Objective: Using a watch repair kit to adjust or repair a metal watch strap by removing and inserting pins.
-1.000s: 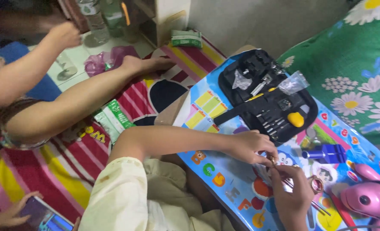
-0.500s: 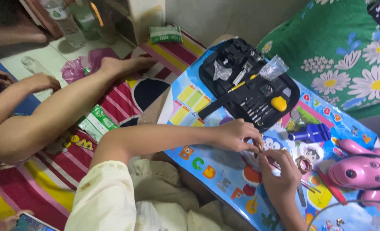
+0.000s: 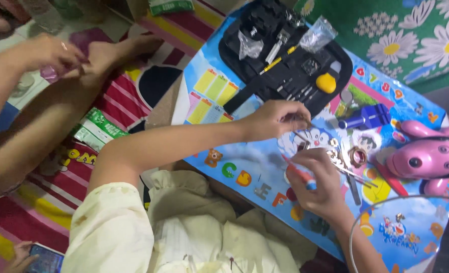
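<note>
My left hand (image 3: 276, 119) hovers over the colourful picture board (image 3: 234, 174), fingertips pinched on a small thin metal piece that is too small to identify. My right hand (image 3: 319, 181) is just below it, closed around a red-handled screwdriver (image 3: 299, 175) with a blue end. Beside my right hand's fingers lie a round metal watch ring (image 3: 357, 155) and thin tweezers (image 3: 355, 175). A black tool case (image 3: 277, 81) lies open beyond my left hand, holding small tools, plastic bags and a yellow piece (image 3: 326, 83).
A blue metal tool (image 3: 367, 117) and a pink toy dog (image 3: 431, 156) sit at the right. Another person's arms (image 3: 37, 106) stretch across the striped mat at the left, near a green packet (image 3: 99, 130). A hand holds a phone (image 3: 41, 260) at the bottom left. A white cable (image 3: 386, 205) curves at the bottom right.
My left hand has lifted slightly off the board with its fingers still pinched. The other person's two hands have come together at the upper left. The view has shifted.
</note>
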